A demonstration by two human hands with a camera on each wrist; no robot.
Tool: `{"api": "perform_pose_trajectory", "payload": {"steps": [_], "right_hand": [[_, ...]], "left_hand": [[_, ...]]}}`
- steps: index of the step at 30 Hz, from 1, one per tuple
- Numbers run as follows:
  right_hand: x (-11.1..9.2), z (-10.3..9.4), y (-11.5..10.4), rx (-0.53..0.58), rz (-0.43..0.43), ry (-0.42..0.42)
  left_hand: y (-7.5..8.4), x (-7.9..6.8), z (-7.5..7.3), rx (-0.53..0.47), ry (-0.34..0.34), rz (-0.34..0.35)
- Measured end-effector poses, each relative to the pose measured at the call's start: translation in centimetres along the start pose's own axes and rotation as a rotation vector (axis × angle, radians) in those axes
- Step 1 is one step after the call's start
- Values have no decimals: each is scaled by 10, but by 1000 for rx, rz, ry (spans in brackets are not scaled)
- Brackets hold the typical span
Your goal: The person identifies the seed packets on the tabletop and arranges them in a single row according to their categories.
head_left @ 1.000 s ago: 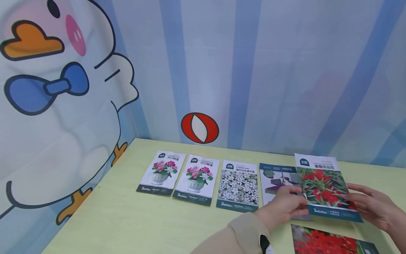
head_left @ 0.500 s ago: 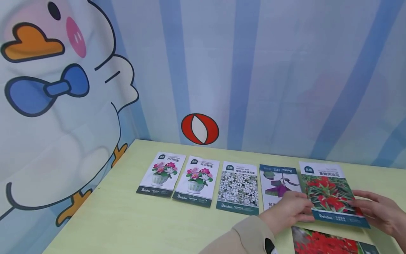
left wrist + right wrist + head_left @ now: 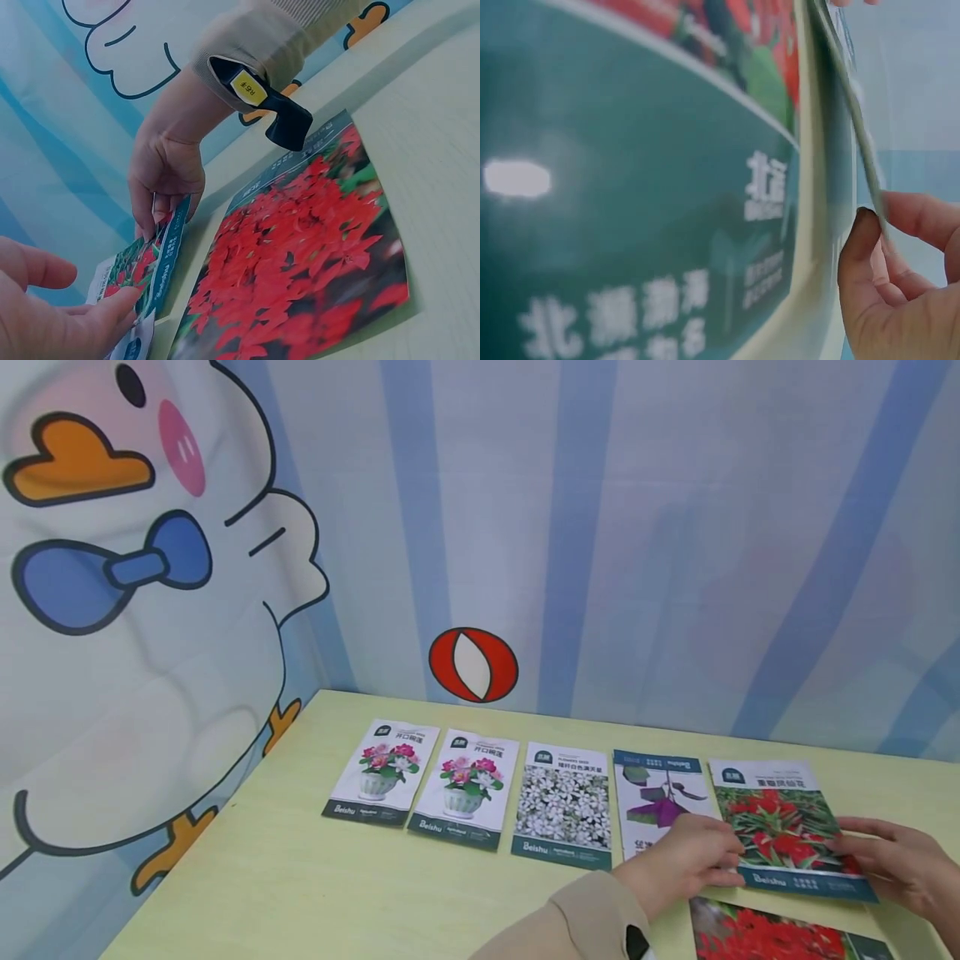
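A seed packet with red flowers among green leaves (image 3: 783, 827) lies close over the table at the right end of the row. My right hand (image 3: 896, 864) pinches its right edge between thumb and fingers; in the right wrist view that packet shows as a thin edge (image 3: 859, 120). On its left side my left hand (image 3: 686, 860) touches the edge, thumb and forefinger apart in the left wrist view. Beneath the left hand, partly hidden, is an upside-down packet with a purple flower (image 3: 660, 806). Nearer me lies another red-flowered packet (image 3: 292, 255).
Left along the row on the pale yellow table (image 3: 300, 893) are a white-flower packet (image 3: 562, 806) and two matching packets, the nearer one (image 3: 463, 789) and the outer one (image 3: 382, 772), showing pink flowers in pots. A cartoon-printed curtain (image 3: 495, 527) stands behind.
The red-flowered packet has come down and slightly right beside the purple-flower packet, with both hands following it. More of the purple-flower packet now shows.
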State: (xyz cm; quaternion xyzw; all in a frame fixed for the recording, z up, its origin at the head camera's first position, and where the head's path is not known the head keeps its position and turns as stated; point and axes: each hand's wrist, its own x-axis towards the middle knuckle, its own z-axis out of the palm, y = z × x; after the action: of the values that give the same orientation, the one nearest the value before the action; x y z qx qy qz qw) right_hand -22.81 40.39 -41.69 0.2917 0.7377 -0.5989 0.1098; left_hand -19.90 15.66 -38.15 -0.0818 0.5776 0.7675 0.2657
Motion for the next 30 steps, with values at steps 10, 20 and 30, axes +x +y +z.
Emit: {"api": "perform_pose_trajectory", "payload": {"steps": [10, 20, 30], "right_hand": [[8, -2, 6, -222, -43, 107], [15, -11, 7, -211, 1, 76], [5, -22, 10, -277, 92, 145]], "left_hand": [[0, -1, -1, 33, -13, 0], [17, -10, -12, 83, -106, 18], [36, -32, -20, 257, -160, -18]]}}
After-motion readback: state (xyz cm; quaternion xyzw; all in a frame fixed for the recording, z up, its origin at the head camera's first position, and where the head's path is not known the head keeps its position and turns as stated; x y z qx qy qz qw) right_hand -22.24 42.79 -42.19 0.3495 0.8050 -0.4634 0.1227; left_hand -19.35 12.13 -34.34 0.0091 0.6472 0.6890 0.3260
